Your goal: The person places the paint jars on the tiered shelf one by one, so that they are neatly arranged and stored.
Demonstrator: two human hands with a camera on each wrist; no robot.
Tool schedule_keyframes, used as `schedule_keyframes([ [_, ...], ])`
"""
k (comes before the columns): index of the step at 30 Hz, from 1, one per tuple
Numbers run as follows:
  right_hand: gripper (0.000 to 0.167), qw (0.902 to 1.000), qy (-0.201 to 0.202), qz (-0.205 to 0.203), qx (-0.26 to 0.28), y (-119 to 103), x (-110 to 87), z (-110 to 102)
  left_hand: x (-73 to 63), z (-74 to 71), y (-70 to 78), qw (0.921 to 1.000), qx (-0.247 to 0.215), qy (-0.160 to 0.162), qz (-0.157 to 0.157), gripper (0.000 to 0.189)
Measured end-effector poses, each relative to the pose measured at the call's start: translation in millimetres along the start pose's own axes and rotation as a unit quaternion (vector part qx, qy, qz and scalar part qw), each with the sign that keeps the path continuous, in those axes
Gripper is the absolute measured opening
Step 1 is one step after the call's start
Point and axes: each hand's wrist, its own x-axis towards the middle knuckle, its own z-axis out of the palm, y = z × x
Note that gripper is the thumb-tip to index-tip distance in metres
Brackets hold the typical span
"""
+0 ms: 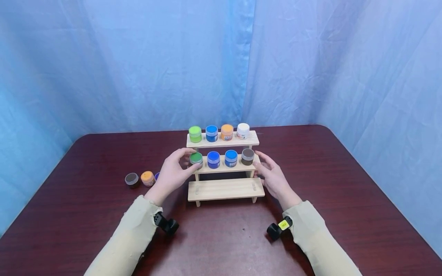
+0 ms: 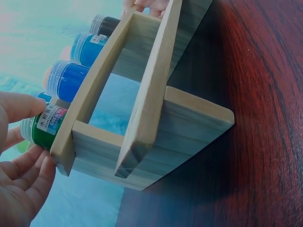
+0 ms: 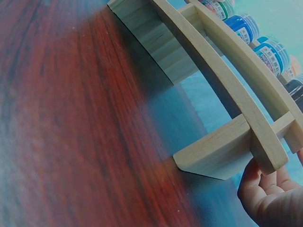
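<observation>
A three-tier wooden display rack [image 1: 226, 189] stands on the table with paint jars on its upper two steps. My left hand [image 1: 172, 172] pinches the dark green paint jar [image 2: 45, 125] at the left end of the middle step, thumb and fingers on opposite sides of it. At the rack's right end, my right hand [image 1: 274, 180] grips the wood, its fingers [image 3: 253, 182] curled at the step's end. Close to that hand sits a dark brown jar [image 1: 247, 157]. Two blue jars, one violet-blue [image 1: 213, 160] and one lighter [image 1: 231, 158], stand between.
Along the top step are a light green jar [image 1: 195, 134], a blue jar [image 1: 211, 133], an orange jar [image 1: 226, 132] and a white jar [image 1: 243, 131]. Left on the dark red table [image 1: 221, 245] lie another brown jar [image 1: 132, 180], an orange jar [image 1: 147, 178] and a partly hidden purple-blue one.
</observation>
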Motion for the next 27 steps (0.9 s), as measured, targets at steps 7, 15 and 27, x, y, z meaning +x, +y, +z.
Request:
schedule_keyframes([
  [7,0.051,1.0,0.0,-0.001,0.002,-0.6,-0.1,0.6,0.3,-0.7,0.1,0.9999,-0.001,-0.008,-0.009,0.04],
  [15,0.052,1.0,0.001,0.002,0.002,0.2,0.6,0.1,-0.4,-0.6,-1.3,0.9998,-0.001,-0.014,-0.016,0.042],
  [27,0.052,1.0,-0.001,0.0,0.004,1.1,1.6,0.0,-1.4,-2.4,-1.2,0.9999,-0.004,-0.011,-0.009,0.043],
])
